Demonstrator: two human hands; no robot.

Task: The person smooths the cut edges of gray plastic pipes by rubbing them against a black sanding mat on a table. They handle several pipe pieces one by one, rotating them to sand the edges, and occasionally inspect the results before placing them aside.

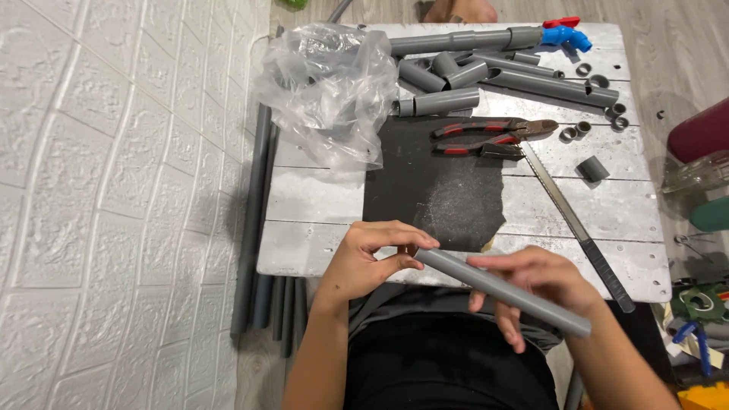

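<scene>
A grey plastic pipe [497, 288] lies slanted across my lap at the near edge of the small white table [607, 212]. My right hand [535, 285] grips the pipe around its middle. My left hand [372, 254] pinches at the pipe's upper left end with thumb and fingertips; whatever small piece sits between them is hidden.
A black mat [425, 190] covers the table's middle. Behind it lie red-handled pliers [486, 137], a hacksaw blade [569, 220], several grey pipe pieces and fittings [456, 83], a blue tap [566, 34] and a clear plastic bag [326, 83]. Long pipes [254, 228] lean by the white wall.
</scene>
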